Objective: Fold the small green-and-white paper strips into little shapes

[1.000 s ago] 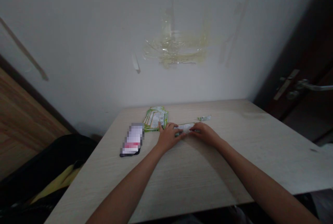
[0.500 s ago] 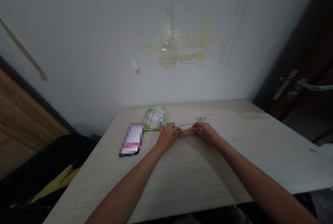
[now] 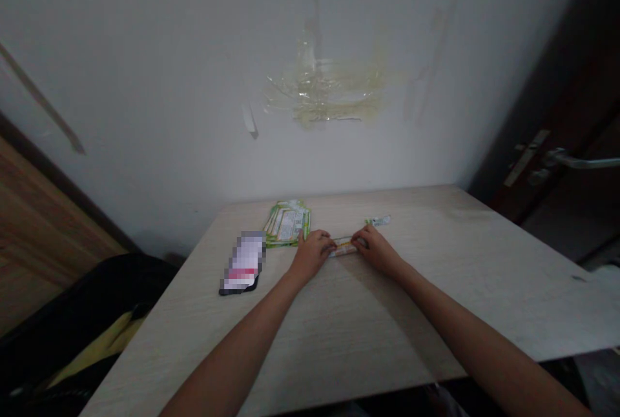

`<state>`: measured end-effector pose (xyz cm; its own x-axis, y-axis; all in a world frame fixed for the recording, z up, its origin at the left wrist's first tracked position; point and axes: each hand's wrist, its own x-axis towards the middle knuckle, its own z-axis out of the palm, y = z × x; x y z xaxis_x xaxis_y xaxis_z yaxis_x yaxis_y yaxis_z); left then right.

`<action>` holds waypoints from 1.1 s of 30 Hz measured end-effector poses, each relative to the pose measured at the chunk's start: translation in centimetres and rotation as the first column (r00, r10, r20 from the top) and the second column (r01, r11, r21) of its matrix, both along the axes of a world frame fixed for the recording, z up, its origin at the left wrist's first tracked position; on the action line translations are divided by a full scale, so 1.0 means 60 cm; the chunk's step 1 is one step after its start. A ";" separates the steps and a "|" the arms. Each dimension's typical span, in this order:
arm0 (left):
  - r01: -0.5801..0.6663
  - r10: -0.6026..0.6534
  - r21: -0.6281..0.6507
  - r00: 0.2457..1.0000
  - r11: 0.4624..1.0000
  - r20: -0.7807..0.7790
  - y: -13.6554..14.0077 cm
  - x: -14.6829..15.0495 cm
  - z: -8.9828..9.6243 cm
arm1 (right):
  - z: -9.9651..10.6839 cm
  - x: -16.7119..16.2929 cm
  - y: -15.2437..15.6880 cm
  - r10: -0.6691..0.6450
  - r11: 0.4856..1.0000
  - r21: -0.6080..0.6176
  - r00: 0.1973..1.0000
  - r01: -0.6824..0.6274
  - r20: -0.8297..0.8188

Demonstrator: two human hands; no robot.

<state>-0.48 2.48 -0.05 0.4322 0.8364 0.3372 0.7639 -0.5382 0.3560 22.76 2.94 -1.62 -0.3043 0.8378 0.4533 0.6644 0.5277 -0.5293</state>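
A narrow strip of folded or rolled packaging (image 3: 344, 246), whitish with orange and green print, lies across the table between my hands. My left hand (image 3: 311, 253) has its fingers closed on the strip's left end, its thumb side turned toward me. At the right end, my right hand (image 3: 379, 250) pinches the strip between thumb and fingertips. Just beyond my left hand is a pile of flat green-and-white printed packets (image 3: 289, 223), partly covered by my fingers. Behind my right hand lies a small green-and-white torn scrap (image 3: 380, 220).
A phone with a blurred screen (image 3: 245, 262) rests left of my left hand on the pale wooden table (image 3: 310, 346). The wall (image 3: 194, 113) with old tape stands behind the table. A dark bag (image 3: 97, 301) is at the left, a door handle (image 3: 581, 160) at the right.
The fingers of my right hand have shifted inward along the strip. The strip now looks narrower and tilts more toward me. My left hand keeps its place.
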 end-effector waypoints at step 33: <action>0.100 -0.099 -0.010 0.995 0.995 0.007 -0.008 0.002 0.007 | 0.023 0.004 -0.013 -0.124 0.989 0.118 0.930 0.088 0.345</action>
